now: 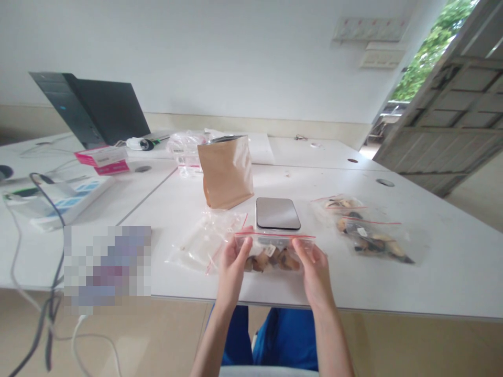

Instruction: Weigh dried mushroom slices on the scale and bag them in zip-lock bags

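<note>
Between my two hands is a clear zip bag [275, 259] with a red seal line, holding brown and pale dried pieces and a small white label. My left hand [234, 257] pinches its left upper corner, thumb on top. At the right upper corner, my right hand [313, 264] grips it the same way. Just behind the bag lies a flat digital scale [277, 213] with a silver top. Several flat clear zip bags [196, 243] lie by my left hand. A brown paper pouch [227, 173] stands upright with its top open, behind and left of the scale.
Filled zip bags [377, 243] with similar pieces lie on the right of the white table [444, 277]. On the left are a power strip [73, 201], loose cables [51, 298], pink boxes [104, 158] and a black computer case [94, 110]. A blurred-out patch covers something at the left front edge.
</note>
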### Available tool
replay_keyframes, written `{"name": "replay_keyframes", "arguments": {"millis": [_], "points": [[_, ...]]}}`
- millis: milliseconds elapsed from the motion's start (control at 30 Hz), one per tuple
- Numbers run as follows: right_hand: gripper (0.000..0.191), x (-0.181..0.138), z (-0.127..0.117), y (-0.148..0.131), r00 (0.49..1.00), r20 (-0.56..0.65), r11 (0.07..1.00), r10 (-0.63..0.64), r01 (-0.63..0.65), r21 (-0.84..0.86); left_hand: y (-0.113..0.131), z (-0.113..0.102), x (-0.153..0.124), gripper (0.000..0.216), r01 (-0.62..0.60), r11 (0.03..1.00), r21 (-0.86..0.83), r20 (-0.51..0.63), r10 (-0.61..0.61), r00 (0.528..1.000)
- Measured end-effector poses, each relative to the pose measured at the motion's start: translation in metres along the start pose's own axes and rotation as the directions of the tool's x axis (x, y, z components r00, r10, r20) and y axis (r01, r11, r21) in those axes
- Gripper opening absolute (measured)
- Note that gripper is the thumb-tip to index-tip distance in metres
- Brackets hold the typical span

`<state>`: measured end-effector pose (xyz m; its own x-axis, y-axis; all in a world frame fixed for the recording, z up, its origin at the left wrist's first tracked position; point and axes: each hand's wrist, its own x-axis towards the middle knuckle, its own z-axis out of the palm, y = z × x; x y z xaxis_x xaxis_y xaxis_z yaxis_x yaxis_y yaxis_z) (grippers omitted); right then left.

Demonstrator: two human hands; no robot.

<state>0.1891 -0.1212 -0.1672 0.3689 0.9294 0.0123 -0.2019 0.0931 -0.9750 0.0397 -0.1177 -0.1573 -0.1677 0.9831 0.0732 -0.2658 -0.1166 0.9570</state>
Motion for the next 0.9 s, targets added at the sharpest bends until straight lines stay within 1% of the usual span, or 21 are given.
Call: {"name": "replay_keyframes", "arguments": {"millis": [133,200,300,367,467,533,600,667,767,833,900], "points": [[0.038,0.000,0.002,-0.001,0.999,-0.020,0.998,-0.038,0.036,-0.056,-0.004,-0.001,0.002,0.033,0.075,0.996,0.051,0.036,-0.076,0.996],[0.037,0.001,0.001,0.000,0.997,-0.008,0.993,-0.079,0.078,-0.091,-0.006,-0.002,0.004,0.033,0.080,0.995,0.062,0.034,-0.082,0.996],[0.032,0.001,-0.001,0.003,0.984,0.006,0.976,-0.179,0.178,-0.129,-0.006,-0.003,0.004,0.032,0.099,0.994,0.041,0.044,-0.101,0.994],[0.029,0.001,-0.001,0.005,0.970,-0.007,0.960,-0.242,0.238,-0.148,-0.004,-0.003,0.003,0.032,0.104,0.994,0.043,0.050,-0.107,0.993],[0.028,0.000,0.001,0.005,0.959,-0.047,0.947,-0.281,0.269,-0.174,-0.001,-0.001,0.001,0.033,0.096,0.994,0.051,0.021,-0.097,0.995],[0.029,0.000,0.001,0.005,0.961,-0.062,0.951,-0.270,0.256,-0.172,-0.001,0.000,0.001,0.035,0.084,0.994,0.064,-0.036,-0.081,0.996],[0.032,0.001,-0.001,0.005,0.974,-0.034,0.964,-0.225,0.218,-0.149,-0.002,0.000,0.001,0.035,0.066,0.995,0.069,-0.067,-0.062,0.996],[0.035,0.003,-0.004,0.006,0.986,0.010,0.980,-0.167,0.167,-0.106,-0.002,-0.001,0.001,0.032,0.062,0.997,0.038,-0.020,-0.061,0.998],[0.037,0.004,-0.008,0.006,0.992,0.037,0.991,-0.121,0.123,-0.044,0.001,-0.001,-0.001,0.030,0.071,0.996,-0.046,0.099,-0.066,0.993],[0.037,0.004,-0.009,0.004,0.991,0.064,0.993,-0.118,0.120,-0.024,0.003,0.000,-0.001,0.031,0.080,0.995,-0.059,0.136,-0.071,0.988],[0.035,0.002,-0.008,0.001,0.989,0.101,0.993,-0.113,0.116,-0.029,0.006,0.003,-0.001,0.031,0.110,0.993,-0.031,0.148,-0.104,0.983]]}}
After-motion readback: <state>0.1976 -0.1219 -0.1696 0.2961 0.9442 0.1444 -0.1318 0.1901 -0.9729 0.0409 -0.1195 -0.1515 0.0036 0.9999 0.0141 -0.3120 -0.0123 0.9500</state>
